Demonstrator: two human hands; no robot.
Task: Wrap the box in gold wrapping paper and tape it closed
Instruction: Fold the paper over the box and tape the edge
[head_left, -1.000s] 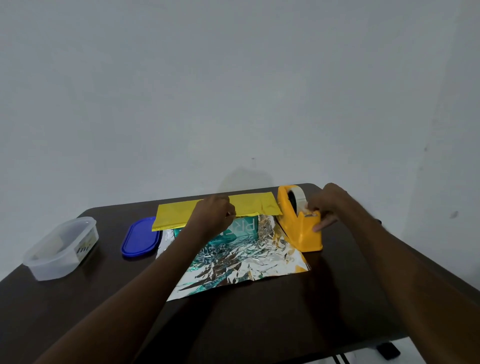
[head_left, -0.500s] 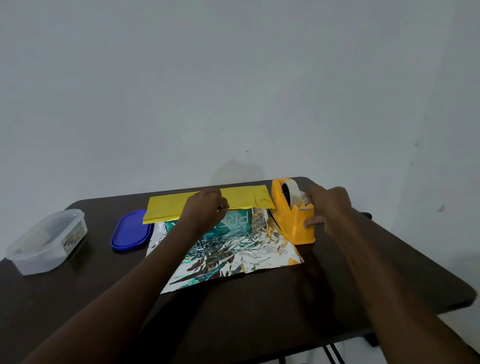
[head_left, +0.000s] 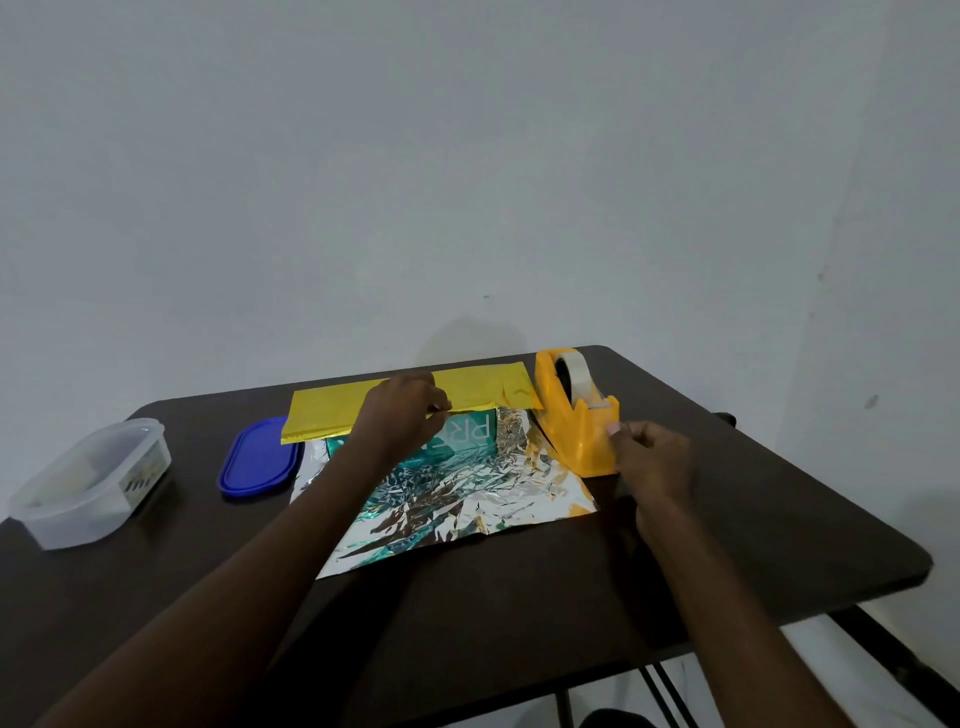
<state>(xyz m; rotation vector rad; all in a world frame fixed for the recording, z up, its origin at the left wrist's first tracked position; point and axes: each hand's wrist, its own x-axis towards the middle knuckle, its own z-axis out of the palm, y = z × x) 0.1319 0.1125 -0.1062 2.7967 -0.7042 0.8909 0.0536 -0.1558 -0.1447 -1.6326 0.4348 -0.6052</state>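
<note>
A teal box (head_left: 467, 435) with white letters lies on the wrapping paper, whose crinkled silver inner side (head_left: 467, 501) spreads over the table toward me. The gold flap (head_left: 332, 415) is folded over the box's far part. My left hand (head_left: 402, 418) pinches the flap's near edge and holds it on the box. An orange tape dispenser (head_left: 571, 434) with a clear tape roll (head_left: 577, 375) stands right of the box. My right hand (head_left: 652, 460) is just in front of the dispenser, thumb and fingers pinched together, apparently on a thin clear tape strip that hardly shows.
A clear plastic container (head_left: 93, 478) stands at the left of the dark table (head_left: 753, 519), and its blue lid (head_left: 260, 460) lies beside the paper. A plain wall stands behind. The table's right and near edges drop off close by.
My right hand has left the dispenser's cutter and drawn back toward me. My left hand has stayed on the gold flap. The camera has shifted slightly.
</note>
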